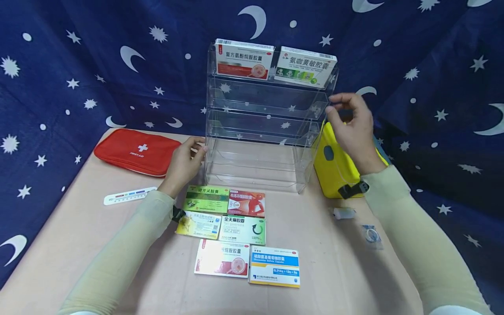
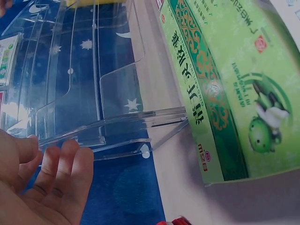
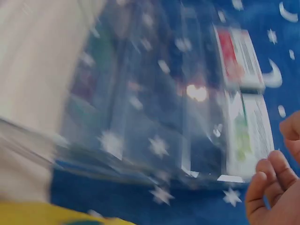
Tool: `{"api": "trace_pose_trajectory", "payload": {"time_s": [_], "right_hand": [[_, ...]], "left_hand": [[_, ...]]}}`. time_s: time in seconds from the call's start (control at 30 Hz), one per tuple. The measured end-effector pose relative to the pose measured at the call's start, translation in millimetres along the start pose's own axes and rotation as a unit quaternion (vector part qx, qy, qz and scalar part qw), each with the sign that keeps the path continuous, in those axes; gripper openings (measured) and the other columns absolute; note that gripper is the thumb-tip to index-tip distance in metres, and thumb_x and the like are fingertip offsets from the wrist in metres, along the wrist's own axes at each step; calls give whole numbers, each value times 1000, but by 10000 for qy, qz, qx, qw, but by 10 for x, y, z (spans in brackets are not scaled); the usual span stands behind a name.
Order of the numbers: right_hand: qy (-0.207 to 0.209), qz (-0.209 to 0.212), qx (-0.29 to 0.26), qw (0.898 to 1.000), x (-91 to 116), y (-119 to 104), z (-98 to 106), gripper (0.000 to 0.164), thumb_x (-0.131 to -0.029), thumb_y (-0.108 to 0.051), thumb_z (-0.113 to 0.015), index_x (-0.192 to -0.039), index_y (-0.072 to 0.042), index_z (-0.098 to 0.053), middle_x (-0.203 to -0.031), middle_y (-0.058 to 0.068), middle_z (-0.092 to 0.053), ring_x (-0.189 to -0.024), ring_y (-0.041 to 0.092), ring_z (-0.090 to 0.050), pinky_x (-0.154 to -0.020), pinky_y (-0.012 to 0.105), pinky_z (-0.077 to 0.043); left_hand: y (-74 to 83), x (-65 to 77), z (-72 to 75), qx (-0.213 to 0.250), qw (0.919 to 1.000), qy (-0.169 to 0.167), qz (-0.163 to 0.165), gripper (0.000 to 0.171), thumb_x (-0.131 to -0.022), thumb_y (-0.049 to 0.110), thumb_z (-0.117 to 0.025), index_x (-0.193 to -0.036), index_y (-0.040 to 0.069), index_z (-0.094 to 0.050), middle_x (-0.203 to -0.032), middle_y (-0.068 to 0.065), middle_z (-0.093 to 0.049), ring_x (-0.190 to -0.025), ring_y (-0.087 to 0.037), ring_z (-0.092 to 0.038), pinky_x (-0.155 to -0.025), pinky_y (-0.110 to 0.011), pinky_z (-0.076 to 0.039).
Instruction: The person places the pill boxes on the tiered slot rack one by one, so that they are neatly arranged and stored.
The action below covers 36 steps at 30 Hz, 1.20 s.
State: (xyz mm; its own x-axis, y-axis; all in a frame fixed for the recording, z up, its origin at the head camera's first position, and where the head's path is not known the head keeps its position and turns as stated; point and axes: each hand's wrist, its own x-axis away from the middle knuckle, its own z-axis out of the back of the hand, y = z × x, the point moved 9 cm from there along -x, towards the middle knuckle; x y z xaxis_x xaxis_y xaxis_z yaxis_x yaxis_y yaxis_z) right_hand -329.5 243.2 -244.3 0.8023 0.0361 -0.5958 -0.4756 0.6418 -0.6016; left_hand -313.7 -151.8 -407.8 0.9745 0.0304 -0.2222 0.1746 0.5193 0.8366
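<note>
A clear tiered display rack (image 1: 252, 175) stands at the back of the table. Its top tier holds a red-and-white medicine box (image 1: 245, 60) and a green-and-white medicine box (image 1: 305, 68). My left hand (image 1: 184, 164) is at the rack's left side, with loosely bent fingers (image 2: 70, 164) at the clear wall; firm contact cannot be made out. Beside the upper right edge is my right hand (image 1: 353, 127), fingers bent and nothing seen in them. Before the rack lie several medicine boxes, including a green one (image 1: 206, 199), a red one (image 1: 247, 204) and a blue-and-white one (image 1: 274, 267).
A red first-aid pouch (image 1: 138, 152) and a thermometer card (image 1: 130, 196) lie on the left. To the right of the rack stands a yellow bag (image 1: 334, 170). Nearer are a small white roll (image 1: 344, 213) and a clear packet (image 1: 372, 236). Star-printed cloth hangs behind.
</note>
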Motion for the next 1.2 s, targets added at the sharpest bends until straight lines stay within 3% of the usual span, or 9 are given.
{"api": "trace_pose_trajectory", "payload": {"time_s": [0.1,0.23,0.4,0.63,0.8,0.97,1.2], "right_hand": [[-705,-343,-232,9967,458,70,-177,27,-101,-19,-65,-126,-9,-63,-120,2,-61,-103,13,-55,-78,27,-44],[-1681,-887,-326,9812,1072,186,-415,27,-100,-19,-66,-126,-11,-62,-122,3,-63,-103,16,-57,-78,32,-46],[-2557,-1341,-312,9569,1809,327,-630,27,-99,-21,-69,-124,-15,-63,-117,1,-66,-99,16,-59,-75,35,-50],[-3342,-2435,-188,9103,2711,546,-754,32,-95,-24,-74,-126,-17,-65,-103,-2,-65,-90,18,-58,-77,32,-49],[-3396,-2822,-144,8971,3080,615,-700,41,-89,-36,-80,-123,-19,-66,-97,-4,-63,-85,20,-55,-69,29,-45],[-3423,-2723,-26,8992,3283,609,-659,47,-83,-42,-84,-123,-23,-67,-98,-6,-62,-84,19,-54,-66,26,-43],[-3376,-2530,173,9065,3382,555,-660,51,-78,-54,-84,-120,-29,-68,-97,-7,-58,-80,16,-53,-64,25,-44]], "left_hand": [[-1,0,-9,18,10000,-19,4,31,-103,18,-63,-132,7,-61,-105,-12,-66,-82,-26,-66,-69,-38,-55],[-9,3,-6,3,10000,0,39,32,-103,19,-63,-132,8,-61,-105,-11,-65,-82,-25,-65,-69,-37,-55],[-15,9,-2,-22,10000,16,59,32,-103,20,-63,-132,8,-61,-104,-10,-65,-82,-25,-65,-69,-38,-55],[10,14,-9,11,10000,28,-26,31,-103,19,-63,-131,8,-61,-105,-11,-65,-82,-26,-64,-70,-39,-54],[19,12,6,15,9999,75,-108,30,-103,19,-63,-130,8,-62,-104,-12,-66,-82,-28,-65,-70,-39,-53],[20,13,-1,34,10000,54,-69,30,-103,18,-63,-131,7,-61,-104,-12,-65,-82,-28,-64,-70,-39,-53],[33,17,-4,-5,10000,61,-58,31,-103,18,-63,-131,6,-61,-104,-12,-65,-81,-26,-63,-69,-38,-53]]}}
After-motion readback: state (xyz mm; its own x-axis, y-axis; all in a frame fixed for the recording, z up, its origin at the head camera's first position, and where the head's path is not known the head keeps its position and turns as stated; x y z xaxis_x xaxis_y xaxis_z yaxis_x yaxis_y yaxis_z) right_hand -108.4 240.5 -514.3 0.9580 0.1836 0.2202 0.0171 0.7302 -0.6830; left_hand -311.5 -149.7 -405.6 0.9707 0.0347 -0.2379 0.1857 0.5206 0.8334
